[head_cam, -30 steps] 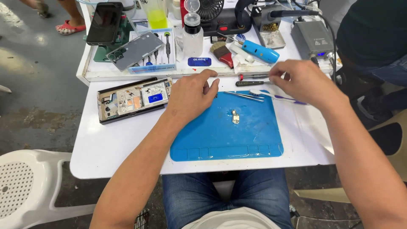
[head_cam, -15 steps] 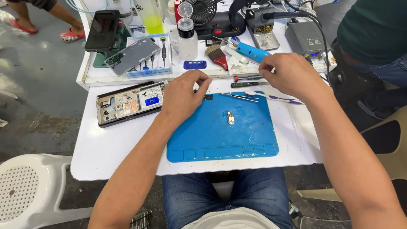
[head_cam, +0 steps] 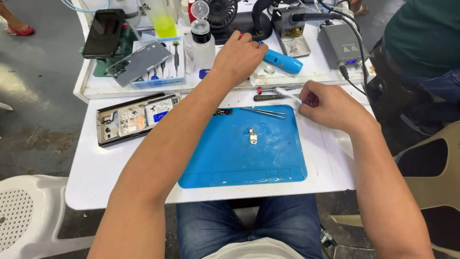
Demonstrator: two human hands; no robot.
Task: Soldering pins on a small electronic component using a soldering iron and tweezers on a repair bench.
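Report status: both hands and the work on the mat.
Left hand reaching over blue tool on rear tray. Right hand pinching thin white stick. Small circuit part loose on blue mat, tweezers beside.

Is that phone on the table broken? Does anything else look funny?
The opened phone lies askew on the white table with its back off and insides bare. Its grey back cover rests tilted across the tool tray. One tiny part sits alone on the blue mat. Nothing looks spilled.
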